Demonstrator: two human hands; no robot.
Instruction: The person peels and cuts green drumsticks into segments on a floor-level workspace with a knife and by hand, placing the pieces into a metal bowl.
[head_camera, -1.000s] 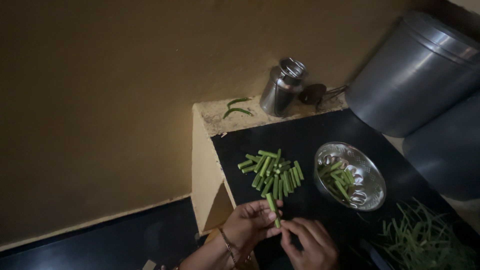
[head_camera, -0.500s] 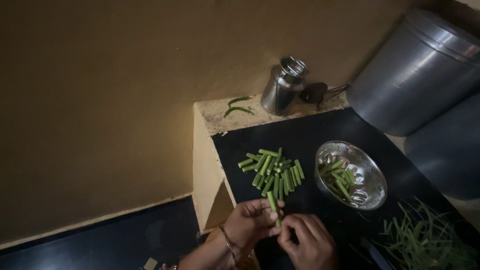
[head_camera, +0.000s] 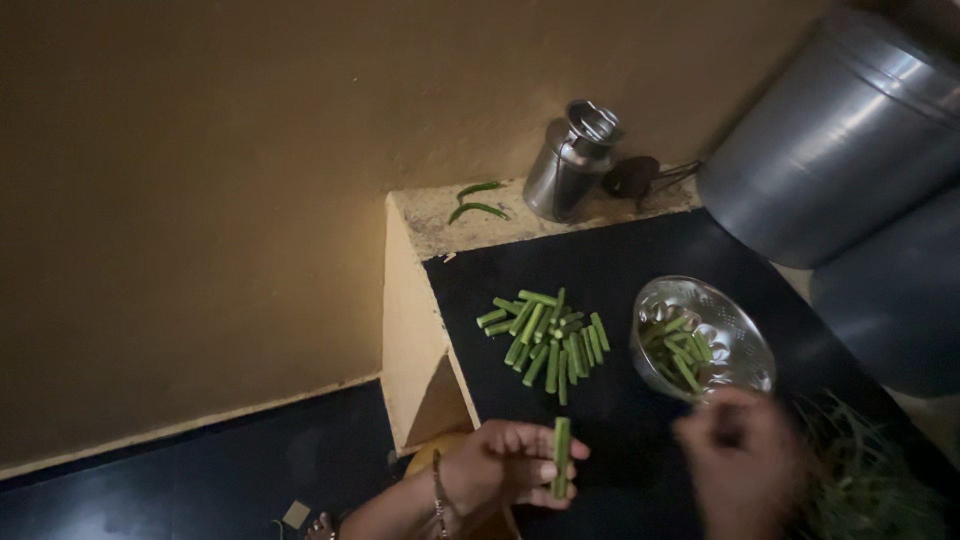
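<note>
I see the left hand (head_camera: 495, 470) at the near edge of the dark desk (head_camera: 620, 260); its grip is closed around one green stalk piece (head_camera: 560, 457), held upright. The right hand (head_camera: 745, 462) is blurred, just beside the steel bowl (head_camera: 745, 345), and I cannot tell if its grip is closed. A pile of cut green pieces (head_camera: 548, 335) lies between hand and wall. Behind, on the pale ledge, stand a steel can (head_camera: 572, 162) and two green chillies (head_camera: 478, 200).

Perforated shiny metal bowl (head_camera: 735, 340), polished steel can (head_camera: 572, 165), matt black slab (head_camera: 620, 260), rough plastered wall (head_camera: 250, 150).
</note>
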